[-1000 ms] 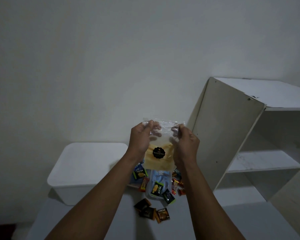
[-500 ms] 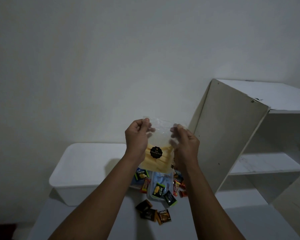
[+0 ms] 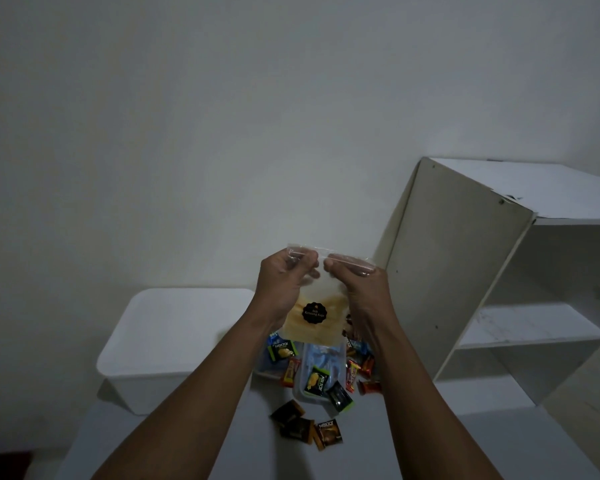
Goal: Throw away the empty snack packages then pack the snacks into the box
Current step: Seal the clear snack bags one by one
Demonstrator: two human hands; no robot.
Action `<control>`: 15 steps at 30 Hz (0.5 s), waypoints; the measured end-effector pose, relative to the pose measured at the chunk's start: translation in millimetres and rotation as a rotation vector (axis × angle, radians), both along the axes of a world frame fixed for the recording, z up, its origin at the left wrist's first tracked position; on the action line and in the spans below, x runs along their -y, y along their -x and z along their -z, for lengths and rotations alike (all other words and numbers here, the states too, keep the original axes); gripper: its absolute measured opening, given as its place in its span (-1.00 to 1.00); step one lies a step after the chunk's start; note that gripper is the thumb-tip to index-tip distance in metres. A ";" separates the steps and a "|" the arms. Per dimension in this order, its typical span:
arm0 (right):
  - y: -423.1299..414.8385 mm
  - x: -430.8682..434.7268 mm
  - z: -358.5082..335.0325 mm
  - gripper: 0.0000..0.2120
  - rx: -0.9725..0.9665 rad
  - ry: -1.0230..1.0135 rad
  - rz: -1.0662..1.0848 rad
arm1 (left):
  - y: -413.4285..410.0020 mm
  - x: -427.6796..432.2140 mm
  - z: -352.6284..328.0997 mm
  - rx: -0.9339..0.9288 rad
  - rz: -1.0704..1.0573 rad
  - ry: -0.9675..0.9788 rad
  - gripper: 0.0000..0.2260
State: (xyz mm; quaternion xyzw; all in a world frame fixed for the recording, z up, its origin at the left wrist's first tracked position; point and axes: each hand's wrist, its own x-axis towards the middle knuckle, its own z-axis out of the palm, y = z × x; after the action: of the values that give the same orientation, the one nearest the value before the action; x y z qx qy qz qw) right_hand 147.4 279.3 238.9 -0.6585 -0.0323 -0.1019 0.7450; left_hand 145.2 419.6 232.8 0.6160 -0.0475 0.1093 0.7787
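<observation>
I hold a clear zip bag [image 3: 314,315] of yellow snack sticks with a round black label up in front of me. My left hand [image 3: 284,284] pinches its top strip at the left, and my right hand [image 3: 359,289] pinches the same strip at the right, thumbs nearly meeting. Below the bag, several small snack packets [image 3: 317,381] lie scattered on the table, some on a flat bluish clear pack [image 3: 321,358]. A white lidded box [image 3: 174,341] stands at the left of the pile.
A white shelf unit [image 3: 499,271] with open compartments leans at the right, close to my right arm. Three dark brown packets [image 3: 305,426] lie nearest me on the pale table [image 3: 222,445]. A plain white wall fills the background.
My two hands have drawn closer together along the bag's top strip, and the bag sits slightly lower between them. The view has shifted a little.
</observation>
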 end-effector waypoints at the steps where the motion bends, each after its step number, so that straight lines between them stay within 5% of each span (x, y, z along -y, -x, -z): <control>1: 0.3 -0.1 -0.7 -0.79 0.004 -0.004 0.010 | 0.1 0.8 0.0 -0.001 0.003 0.004 -0.94; 15: 1.4 -3.1 -3.4 -0.89 0.037 0.024 -0.009 | 0.9 5.8 0.1 0.004 0.020 0.007 -0.91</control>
State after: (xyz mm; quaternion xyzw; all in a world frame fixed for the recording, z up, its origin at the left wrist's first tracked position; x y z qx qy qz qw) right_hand 146.1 282.4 242.3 -0.6651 -0.0503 -0.1106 0.7368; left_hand 144.2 413.9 232.7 0.6128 -0.0548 0.1026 0.7817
